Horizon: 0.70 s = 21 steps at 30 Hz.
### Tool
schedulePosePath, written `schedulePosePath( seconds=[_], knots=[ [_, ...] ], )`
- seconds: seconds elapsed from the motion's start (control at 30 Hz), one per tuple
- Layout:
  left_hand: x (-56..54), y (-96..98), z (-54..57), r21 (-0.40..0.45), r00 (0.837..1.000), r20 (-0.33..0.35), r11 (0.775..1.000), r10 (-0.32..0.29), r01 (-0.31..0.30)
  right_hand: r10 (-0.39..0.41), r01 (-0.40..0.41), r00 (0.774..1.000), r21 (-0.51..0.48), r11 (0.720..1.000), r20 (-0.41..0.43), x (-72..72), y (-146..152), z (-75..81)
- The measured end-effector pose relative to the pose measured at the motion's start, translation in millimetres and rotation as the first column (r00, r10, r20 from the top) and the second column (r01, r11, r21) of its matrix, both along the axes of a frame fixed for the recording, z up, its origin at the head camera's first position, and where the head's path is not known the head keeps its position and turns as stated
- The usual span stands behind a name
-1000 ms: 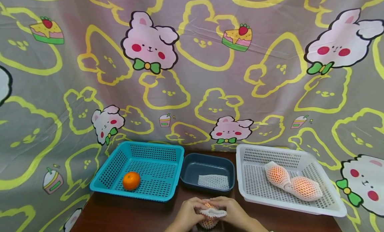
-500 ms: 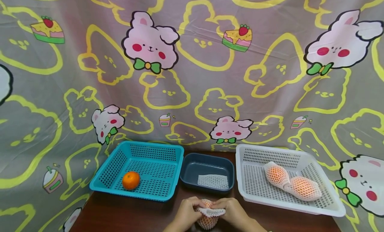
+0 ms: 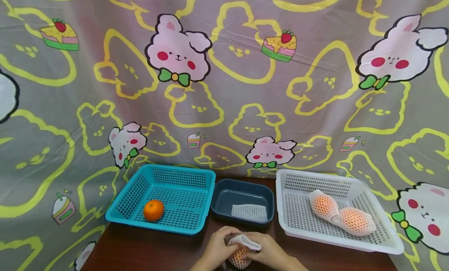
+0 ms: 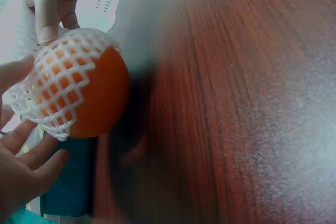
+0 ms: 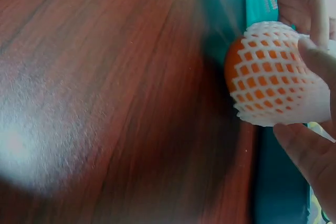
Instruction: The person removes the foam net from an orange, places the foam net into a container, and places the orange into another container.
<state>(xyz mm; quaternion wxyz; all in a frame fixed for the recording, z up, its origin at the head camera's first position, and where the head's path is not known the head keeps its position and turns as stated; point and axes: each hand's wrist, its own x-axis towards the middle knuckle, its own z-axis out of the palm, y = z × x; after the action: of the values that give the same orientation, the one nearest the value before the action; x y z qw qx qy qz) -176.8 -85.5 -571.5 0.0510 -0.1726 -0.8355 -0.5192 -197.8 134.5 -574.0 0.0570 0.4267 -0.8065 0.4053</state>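
Near the front table edge in the head view, an orange (image 4: pixel 107 98) sits partly inside a white foam net sleeve (image 3: pixel 240 257). One end of the orange is bare in both wrist views. My left hand (image 3: pixel 216 248) grips the netted orange from the left, thumb and fingers around the sleeve. From the right, my right hand (image 3: pixel 267 250) holds it too, its thumb (image 5: pixel 315 59) on the net. The sleeve's loose white end sticks up between the hands. Fingers behind the fruit are partly hidden.
A teal basket (image 3: pixel 205 201) holding an unwrapped orange (image 3: pixel 153 210) stands left. Behind the hands is a dark blue tray (image 3: pixel 224 193) with a flat foam net (image 3: pixel 250 212). A white basket (image 3: pixel 298 232) at right holds two netted fruits (image 3: pixel 355 221).
The sleeve's loose end, earlier spread sideways between the hands, now stands up and tilts right. My right fingers have shifted lower around the fruit. The baskets and tray have stayed put.
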Motion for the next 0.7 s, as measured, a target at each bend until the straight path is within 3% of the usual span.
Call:
schedulePosePath(
  seconds=[0.17, 0.4, 0.7],
  knots=[
    [2.1, -1.2, -2.3, -0.004, 1.0, 0.013, 1.0, 0.008, -0.008, 0.033, -0.036, 0.998, -0.074, 0.997, -0.047, -0.2, -3.2, -0.7],
    [0.7, 1.3, -1.6, 0.016, 1.0, -0.004, 1.0, 0.026, -0.026, -0.023, 0.008, 0.988, -0.099, 0.995, -0.151, -2.7, -5.4, 2.2],
    [-2.4, 1.0, -0.6, 0.008, 0.999, -0.013, 0.999, 0.048, -0.048, -0.061, 0.05, 0.987, -0.075, 0.996, -0.152, -4.2, -7.1, 4.7]
  ],
)
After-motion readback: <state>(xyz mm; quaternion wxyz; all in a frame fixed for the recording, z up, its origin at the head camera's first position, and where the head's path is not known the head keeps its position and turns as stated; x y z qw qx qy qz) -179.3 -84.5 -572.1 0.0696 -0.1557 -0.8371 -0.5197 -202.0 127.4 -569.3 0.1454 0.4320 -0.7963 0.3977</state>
